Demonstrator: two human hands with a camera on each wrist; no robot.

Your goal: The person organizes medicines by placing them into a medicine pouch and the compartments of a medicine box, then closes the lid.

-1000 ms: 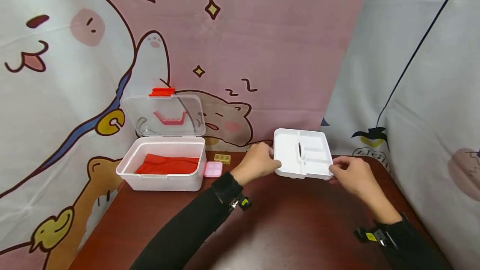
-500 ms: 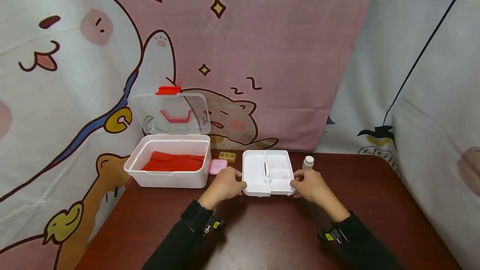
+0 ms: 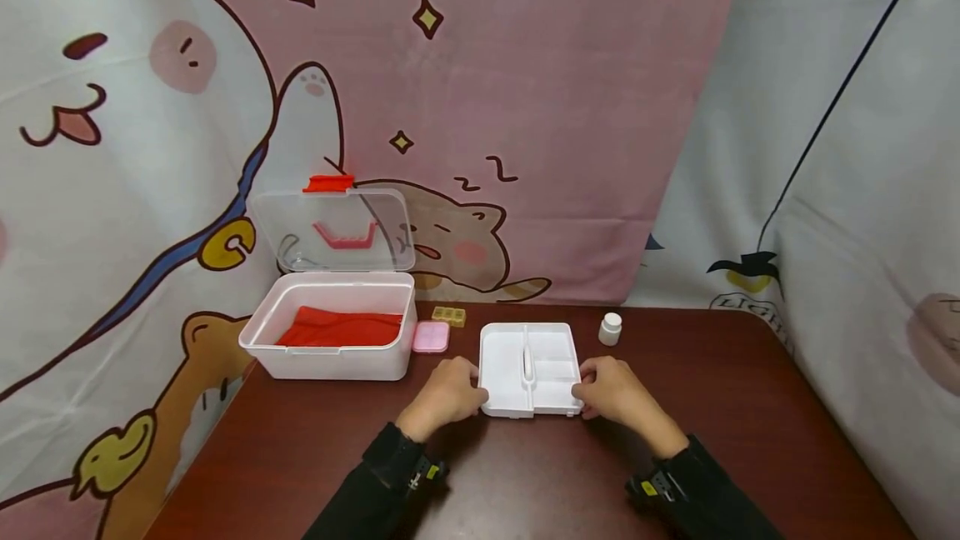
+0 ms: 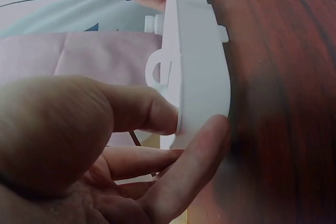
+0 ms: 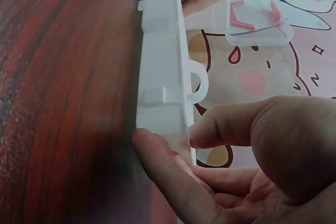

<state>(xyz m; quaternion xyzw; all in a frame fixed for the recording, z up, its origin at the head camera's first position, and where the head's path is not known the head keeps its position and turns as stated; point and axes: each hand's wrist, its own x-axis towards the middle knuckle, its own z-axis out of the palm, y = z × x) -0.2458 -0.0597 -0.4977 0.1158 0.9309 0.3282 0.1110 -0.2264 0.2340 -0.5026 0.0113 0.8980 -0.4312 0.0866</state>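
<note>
A white divided tray (image 3: 502,373) with a raised central handle (image 3: 528,365) is held between my two hands at the middle of the table. My left hand (image 3: 446,397) pinches its left side, thumb at the rim and fingers against the outer wall. On the opposite side, my right hand (image 3: 617,390) grips the near right corner the same way. The left wrist view shows the tray's side wall (image 4: 202,66) close to the tabletop; whether its base touches the wood I cannot tell. No items show in its compartments.
Left of the hands stands an open white box (image 3: 337,363) holding red cloth (image 3: 341,328), its clear lid (image 3: 337,232) raised behind. Beside it lie a pink case (image 3: 431,337) and a yellow case (image 3: 449,317). A small white bottle (image 3: 610,329) stands behind the right hand.
Both hands have brought the tray left, nearer and down, from the table's back right to its middle. The white bottle, hidden at first, now shows fully.
</note>
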